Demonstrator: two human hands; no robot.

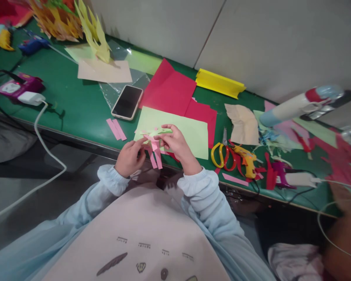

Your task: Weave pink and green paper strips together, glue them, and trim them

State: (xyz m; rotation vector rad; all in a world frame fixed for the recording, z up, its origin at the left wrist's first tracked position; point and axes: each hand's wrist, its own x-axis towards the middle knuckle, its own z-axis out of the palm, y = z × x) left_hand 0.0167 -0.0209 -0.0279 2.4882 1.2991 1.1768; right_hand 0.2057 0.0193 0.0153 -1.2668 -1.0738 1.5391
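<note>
Between my two hands, above the bench's front edge, is a small paper piece made of pink strips (155, 157) with pale green bits at its top. My left hand (130, 158) pinches its left side with thumb and finger. From the right, my right hand (176, 143) grips the upper part, fingers curled around the green paper. Several pink strip ends hang down below the fingers. Behind them lies a light green sheet (190, 134), partly over red paper (169, 89). Two loose pink strips (116, 129) rest on the bench left of my hands.
A phone (127, 102) lies behind my hands. To the right are scissors (224, 152), a yellow glue gun (247, 160), a bottle (301, 106) and paper scraps. Purple power sockets (20, 88) with cables sit on the green bench (76, 113). Another person's arm (343, 234) shows at lower right.
</note>
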